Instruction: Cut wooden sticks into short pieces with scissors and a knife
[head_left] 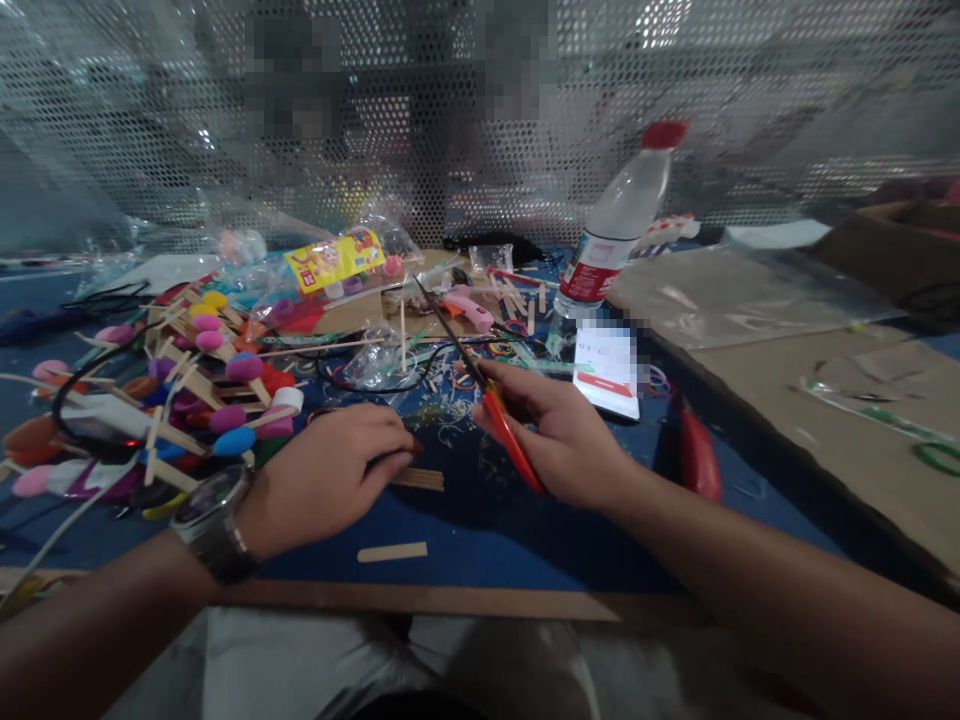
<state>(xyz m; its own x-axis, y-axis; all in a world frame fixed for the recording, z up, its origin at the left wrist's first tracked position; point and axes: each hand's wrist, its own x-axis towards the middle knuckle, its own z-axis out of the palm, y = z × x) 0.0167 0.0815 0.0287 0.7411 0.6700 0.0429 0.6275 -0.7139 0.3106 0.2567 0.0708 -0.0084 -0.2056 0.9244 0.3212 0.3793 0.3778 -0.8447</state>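
Forearms (82, 640) reach in from the near left and near right, over a lap (480, 665) in pale cloth and the near edge of a blue counter (487, 545). On the left, a heap (229, 420) of pink, blue, orange and purple pieces mixed with pale wooden strips spreads across the counter, with dark and white cords running through it. Just right of the heap is the left hand (337, 475), a watch (210, 515) on its wrist. Its fingers are bent, the thumb close to them, above the left end of some sticks (421, 479); whether its grip pinches them, I cannot tell. One loose stick (392, 552) lies nearer the counter's edge. Farther back is a yellow label (335, 262) among clear plastic. Scissors (512, 442) with red handles sit in the middle, the grip of the right hand (562, 430) closed around them, blades pointing far and left. Behind their blades lies a pink glue gun (471, 307). Right of it, a red-capped bottle (611, 230) leans to the right in view, a lit phone (604, 385) near its base. On the right, a cardboard sheet (780, 385) bears a green ring (937, 458). Mesh (435, 150) stands at the far side.
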